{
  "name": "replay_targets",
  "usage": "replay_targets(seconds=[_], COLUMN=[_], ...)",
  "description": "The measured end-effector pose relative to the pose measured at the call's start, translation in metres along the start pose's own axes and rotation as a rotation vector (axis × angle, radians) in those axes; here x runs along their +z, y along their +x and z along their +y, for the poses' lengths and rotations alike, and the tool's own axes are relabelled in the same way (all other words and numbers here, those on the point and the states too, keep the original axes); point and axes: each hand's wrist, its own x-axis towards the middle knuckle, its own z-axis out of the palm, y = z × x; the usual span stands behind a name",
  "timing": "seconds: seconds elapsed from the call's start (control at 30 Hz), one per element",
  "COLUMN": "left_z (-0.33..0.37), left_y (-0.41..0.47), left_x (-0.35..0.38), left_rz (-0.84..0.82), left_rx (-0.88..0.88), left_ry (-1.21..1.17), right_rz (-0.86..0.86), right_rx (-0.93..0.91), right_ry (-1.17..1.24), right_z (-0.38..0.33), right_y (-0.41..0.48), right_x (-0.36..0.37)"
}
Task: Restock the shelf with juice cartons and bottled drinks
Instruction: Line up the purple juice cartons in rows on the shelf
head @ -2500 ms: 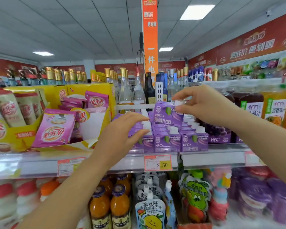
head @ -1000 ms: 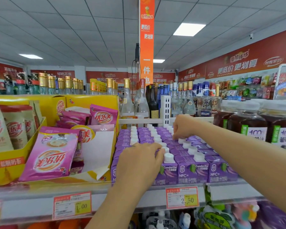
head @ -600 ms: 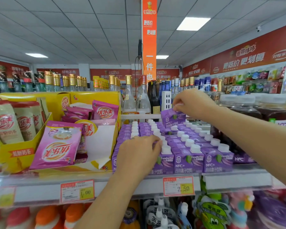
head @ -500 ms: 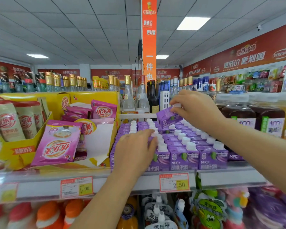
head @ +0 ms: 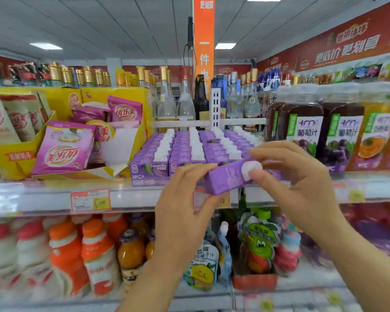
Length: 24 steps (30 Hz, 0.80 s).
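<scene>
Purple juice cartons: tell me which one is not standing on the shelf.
The purple cardboard carton held between the left hand and right hand, tipped sideways; the shelved cartons stand upright in rows.

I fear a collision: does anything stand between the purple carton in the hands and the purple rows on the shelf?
Nothing visible does. The left hand and right hand hold the purple carton in front of the purple rows. The two left rows reach the shelf front; the carton hides the others' fronts.

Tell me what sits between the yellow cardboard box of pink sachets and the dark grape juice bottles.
Rows of purple white-capped juice cartons, in the head view.
</scene>
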Motion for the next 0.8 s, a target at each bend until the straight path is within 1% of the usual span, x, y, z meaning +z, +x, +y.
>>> replay_targets(seconds=[0.03,0.1,0.17,0.2,0.33,0.43,0.53,0.63,0.8], left_z=[0.002,0.007,0.008,0.007,0.005,0.007,0.008,0.010,0.010], left_y=[-0.010,-0.030,-0.051,-0.061,-0.099,-0.117,-0.127,-0.130,-0.133], left_x=[0.001,0.003,0.007,0.009,0.019,0.027,0.033,0.036,0.035], left_rz=[-0.013,-0.046,-0.091,-0.111,-0.134,-0.104,-0.100,-0.097,-0.228], left_rx=[-0.048,-0.170,-0.325,-0.413,-0.782,-1.045,-1.162,-1.254,-1.386], left_ry=[-0.062,-0.214,-0.355,-0.413,-0.685,-0.943,-1.132,-1.159,-1.224], right_rz=[-0.049,-0.208,-0.383,-0.421,-0.400,-0.430,-0.508,-0.537,-0.537], right_rx=[0.118,0.316,0.449,0.486,0.567,0.638,0.656,0.697,0.757], right_ry=[0.124,0.276,0.336,0.344,0.279,0.294,0.337,0.355,0.322], right_z=[0.000,0.002,0.006,0.006,0.001,0.000,-0.002,-0.003,-0.002], right_y=[-0.010,-0.032,-0.055,-0.066,-0.095,-0.106,-0.108,-0.106,-0.106], right_x=[-0.004,-0.011,-0.014,-0.014,-0.011,-0.009,-0.010,-0.010,-0.009])
